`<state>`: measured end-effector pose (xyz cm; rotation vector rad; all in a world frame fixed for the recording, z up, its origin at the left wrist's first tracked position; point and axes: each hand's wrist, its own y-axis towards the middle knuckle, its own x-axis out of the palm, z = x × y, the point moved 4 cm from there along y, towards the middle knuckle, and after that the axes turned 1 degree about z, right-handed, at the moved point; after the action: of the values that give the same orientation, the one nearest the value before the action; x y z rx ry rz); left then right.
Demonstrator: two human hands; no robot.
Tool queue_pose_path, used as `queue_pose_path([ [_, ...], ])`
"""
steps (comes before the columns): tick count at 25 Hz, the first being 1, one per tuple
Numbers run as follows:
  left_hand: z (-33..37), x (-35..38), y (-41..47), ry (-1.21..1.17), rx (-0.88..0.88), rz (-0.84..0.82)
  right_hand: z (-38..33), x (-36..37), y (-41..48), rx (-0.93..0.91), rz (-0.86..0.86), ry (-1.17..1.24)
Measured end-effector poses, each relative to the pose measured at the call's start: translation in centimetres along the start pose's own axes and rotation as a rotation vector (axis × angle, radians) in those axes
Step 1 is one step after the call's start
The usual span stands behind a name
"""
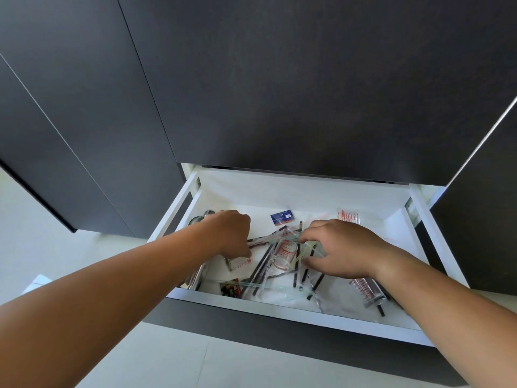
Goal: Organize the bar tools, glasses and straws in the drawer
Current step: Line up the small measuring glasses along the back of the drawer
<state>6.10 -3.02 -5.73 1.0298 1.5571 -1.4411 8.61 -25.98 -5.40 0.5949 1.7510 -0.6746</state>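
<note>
A: Which step? Both hands gathering wrapped straws (275,242) mid-drawer (293,313)?

B: Seemingly. Right hand (340,252) grip pinches them; left hand (233,233) grip curled, contents unclear. Next: bundle them clear of the measuring glass (284,252).

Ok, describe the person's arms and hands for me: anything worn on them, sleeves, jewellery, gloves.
Both arms are bare along their whole visible length: no sleeves show. The left hand and right hand wear no gloves. No watch, bracelet or ring is visible on either wrist or on the fingers that show, though some fingers are hidden.
</note>
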Motion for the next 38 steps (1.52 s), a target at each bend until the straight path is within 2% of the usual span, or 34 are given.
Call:
queue_pose_path([
  [3,-0.6,1.8,0.7,0.068,0.011,-0.053,-0.6,-0.3,1.8,-0.015,-0.079,-0.099],
  [10,-0.5,2.8,1.2,0.197,0.058,-0.024,-3.5,3.1,5.1,-0.179,-0.155,-0.256],
  [12,-0.7,2.0,1.2,0.095,0.05,-0.003,-3.7,3.6,5.2,-0.214,-0.125,-0.323],
  [15,-3.1,-1.0,2.5,-0.222,0.013,0.084,-3.9,4.1,5.2,-0.242,-0.078,-0.364],
  [19,-6.6,-3.3,4.7,-0.296,-0.067,0.266,-4.0,4.3,5.4,-0.285,-0.055,-0.394],
  [23,-7.6,-1.4,6.4,-0.186,-0.155,0.264,-3.3,3.1,5.4,-0.215,0.055,-0.171],
  [28,-8.3,-0.2,8.0,-0.207,-0.272,0.261,-1.8,0.8,8.4,0.088,0.266,0.399],
  [31,-8.8,-0.2,8.6,-0.271,-0.325,0.327,-2.5,0.8,12.5,0.205,0.34,0.511],
  [35,-9.6,0.1,9.6,-0.177,-0.357,0.384,-3.8,3.3,16.8,0.36,0.379,0.58],
  [38,-9.5,0.1,9.9,-0.041,-0.376,0.394,-4.2,5.1,18.4,0.386,0.382,0.531],
])
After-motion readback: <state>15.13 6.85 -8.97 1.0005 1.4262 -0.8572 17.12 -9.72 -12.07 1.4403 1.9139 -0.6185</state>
